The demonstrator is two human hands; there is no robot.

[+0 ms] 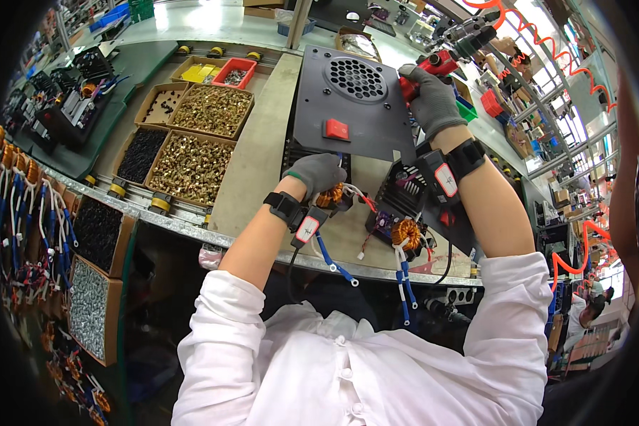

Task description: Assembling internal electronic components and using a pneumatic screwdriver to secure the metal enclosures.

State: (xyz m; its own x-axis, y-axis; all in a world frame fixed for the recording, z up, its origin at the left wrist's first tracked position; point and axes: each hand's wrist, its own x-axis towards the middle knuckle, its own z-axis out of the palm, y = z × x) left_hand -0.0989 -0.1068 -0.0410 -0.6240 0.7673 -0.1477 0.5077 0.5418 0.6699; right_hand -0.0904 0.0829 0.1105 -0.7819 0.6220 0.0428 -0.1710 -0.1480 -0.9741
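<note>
My right hand (437, 105), in a grey glove, is closed round a red power screwdriver (440, 64) at the right edge of a dark metal panel (362, 117). The panel has a round honeycomb vent and a red rocker switch (336, 129). My left hand (318, 174), also gloved, is closed at the panel's lower edge; what its fingers grip is hidden. Beside it sits a copper-wound coil (330, 195) with blue and white leads. Another copper coil (406, 232) sits on a circuit board next to black heat-sink fins, its leads hanging over the table edge.
To the left are cardboard trays of brass-coloured fasteners (192, 167), a tray of black screws (142, 155) and a red bin (234, 73). Coils with wires (32, 174) hang at the far left, near black assemblies (78, 99). Orange coiled hoses (582, 71) hang at the right.
</note>
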